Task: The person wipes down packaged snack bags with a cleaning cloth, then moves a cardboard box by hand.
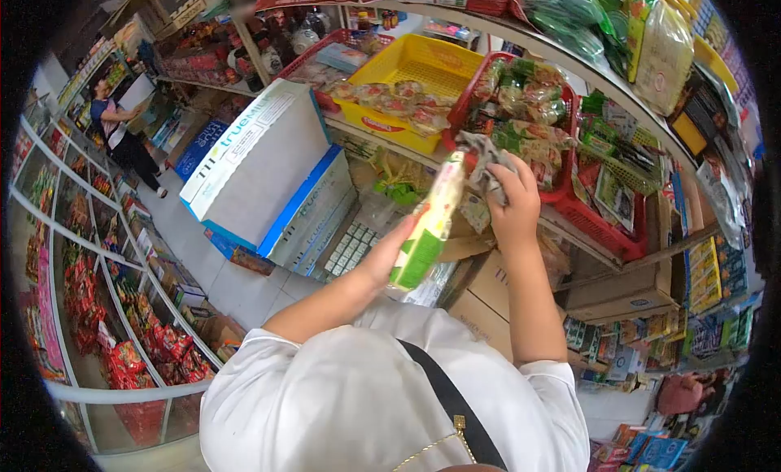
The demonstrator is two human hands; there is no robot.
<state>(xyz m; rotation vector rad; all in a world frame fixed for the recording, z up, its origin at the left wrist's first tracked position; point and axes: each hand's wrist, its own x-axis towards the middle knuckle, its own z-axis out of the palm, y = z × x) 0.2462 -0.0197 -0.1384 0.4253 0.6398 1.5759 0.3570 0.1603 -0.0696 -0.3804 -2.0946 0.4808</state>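
Note:
My left hand (389,251) is closed around the lower part of a long green, white and yellow plastic packet (425,240). The packet stands tilted in front of my chest, its upper end leaning toward the shelf; what it contains I cannot make out. A crumpled grey cloth (488,156) is gripped in my right hand (517,197), up against the packet's top end. Just beyond my hands are a yellow plastic basket (390,63) with small clear-wrapped packs along its front and a red basket (576,106) full of packaged goods.
An open-topped TH true MILK carton (236,134) stands left of my arms. Brown cardboard boxes (488,301) sit below my right arm. Glass-fronted shelves (106,252) of snacks line the left side. Another person (122,130) stands in the aisle at far left, holding something flat.

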